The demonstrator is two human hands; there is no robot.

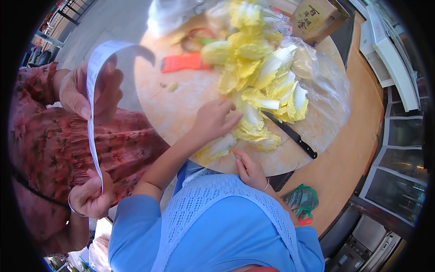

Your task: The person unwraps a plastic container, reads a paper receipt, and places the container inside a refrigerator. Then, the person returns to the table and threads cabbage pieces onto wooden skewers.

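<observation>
Largest item: 1 round, pale marbled surface [174,109]. Beside it on the left is a person in red floral clothing [90,145]. On the surface lies a heap of yellow-and-white cabbage leaves [253,54], running from the far side to the near edge. A crumpled clear plastic bag [328,88] lies right of the heap; 1 brown printed cardboard box [317,20] is at the far right. The person at left holds 1 long, curling white paper strip [92,81]. The left hand [215,119] is at the heap's left side, fingers bent; a firm grasp cannot be confirmed. The right hand [249,168] is at the near edge, fingertips drawn together beside a pale, loose leaf [220,147] (contact cannot be told). A black-handled knife [297,137] lies right of the heap, handle toward the edge. Smallest: 1 flat, red plastic piece [183,62], toothed at its left end.
</observation>
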